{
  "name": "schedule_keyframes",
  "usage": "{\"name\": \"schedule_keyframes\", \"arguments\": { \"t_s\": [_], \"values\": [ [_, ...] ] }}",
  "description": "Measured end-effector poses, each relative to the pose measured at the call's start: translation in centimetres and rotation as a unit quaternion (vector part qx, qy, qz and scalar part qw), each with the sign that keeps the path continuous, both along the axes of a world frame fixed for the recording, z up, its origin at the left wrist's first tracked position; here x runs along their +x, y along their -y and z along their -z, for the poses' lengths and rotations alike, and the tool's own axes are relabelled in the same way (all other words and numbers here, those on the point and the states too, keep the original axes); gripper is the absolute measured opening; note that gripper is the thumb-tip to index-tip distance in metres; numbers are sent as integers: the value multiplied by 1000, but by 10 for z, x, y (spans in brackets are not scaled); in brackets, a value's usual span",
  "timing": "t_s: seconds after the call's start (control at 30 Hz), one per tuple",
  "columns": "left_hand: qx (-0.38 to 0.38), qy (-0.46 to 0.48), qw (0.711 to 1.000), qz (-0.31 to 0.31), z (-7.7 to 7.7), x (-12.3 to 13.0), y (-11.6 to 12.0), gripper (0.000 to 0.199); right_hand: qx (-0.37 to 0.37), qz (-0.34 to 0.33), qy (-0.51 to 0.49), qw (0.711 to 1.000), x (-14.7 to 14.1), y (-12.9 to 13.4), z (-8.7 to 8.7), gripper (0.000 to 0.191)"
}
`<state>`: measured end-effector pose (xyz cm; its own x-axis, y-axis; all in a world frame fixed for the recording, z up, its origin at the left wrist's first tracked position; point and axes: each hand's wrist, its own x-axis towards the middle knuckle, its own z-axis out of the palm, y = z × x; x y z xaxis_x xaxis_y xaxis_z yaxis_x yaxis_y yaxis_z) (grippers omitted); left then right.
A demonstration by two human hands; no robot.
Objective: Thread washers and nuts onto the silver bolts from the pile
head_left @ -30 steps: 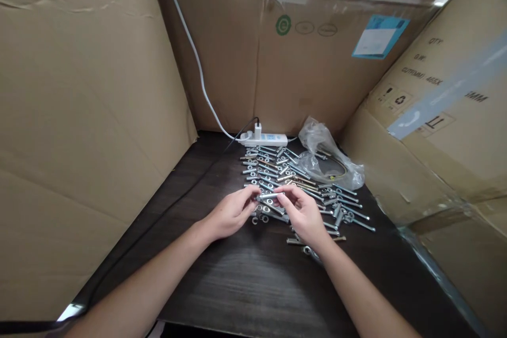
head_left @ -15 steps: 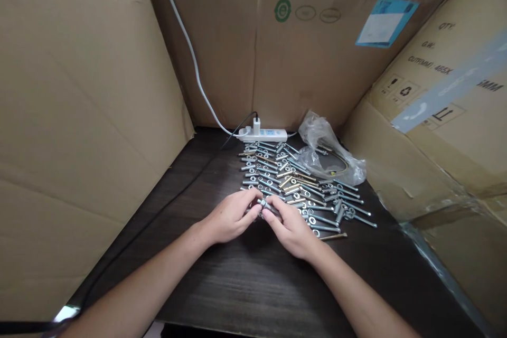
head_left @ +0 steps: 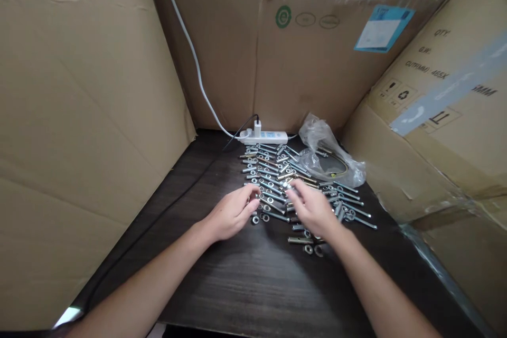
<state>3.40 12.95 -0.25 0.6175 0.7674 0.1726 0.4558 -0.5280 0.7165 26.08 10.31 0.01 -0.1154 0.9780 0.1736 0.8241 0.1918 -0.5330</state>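
My left hand [head_left: 232,212] hovers at the left front of the laid-out hardware, fingers curled towards the thumb. Whatever sits between its fingertips is too small to make out. My right hand [head_left: 315,208] is over the middle of the rows, thumb and fingers pinched. At its fingertips shows a small shiny metal fastener part [head_left: 285,185], mostly hidden by the fingers. Between the hands lie bolts [head_left: 273,205], metal sleeves and washers in rows. A hex nut [head_left: 255,219] lies just below my left fingertips. Below my right hand are a metal sleeve [head_left: 300,241] and another nut [head_left: 308,249].
A white power strip [head_left: 264,137] with a plugged-in adapter stands behind the rows. A clear plastic bag [head_left: 317,134] lies at the back right. A black cable [head_left: 174,198] crosses the dark table [head_left: 233,280] on the left. Cardboard boxes [head_left: 309,79] wall in three sides.
My hands were together around a bolt with a nut on it; now they are apart. My right hand has moved right, uncovering hardware between them. My left hand has hardly moved.
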Motion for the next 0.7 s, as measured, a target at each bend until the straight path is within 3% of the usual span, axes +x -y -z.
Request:
{"name": "schedule_keyframes", "arguments": {
  "t_s": [0.1, 0.2, 0.33, 0.47, 0.53, 0.6, 0.7],
  "values": [
    [4, -3, 1000, -18, 4, -1, -4, 22, 40, 108, 85, 990, 52, -33, 0, 30],
    [21, -3, 1000, -17, 7, -2, -7, 17, 16, 188, 131, 973, 100, -66, 5, 31],
    [37, -10, 999, -29, 7, -4, -12, 14, 4, 215, 129, 968, 122, -88, 9, 31],
    [29, 2, 999, -37, 5, -5, -10, 18, 11, 191, 97, 977, 83, -66, -1, 29],
    [21, 17, 999, -22, 3, -4, -6, 23, -8, 84, 14, 996, 48, -41, -8, 29],
    [14, 27, 1000, 5, 1, -2, -2, 28, -51, -9, -44, 998, 12, -15, -14, 26],
    [12, 41, 998, 46, -1, 0, 3, 29, -109, -79, -106, 985, -27, 11, -18, 24]
  ]
}}
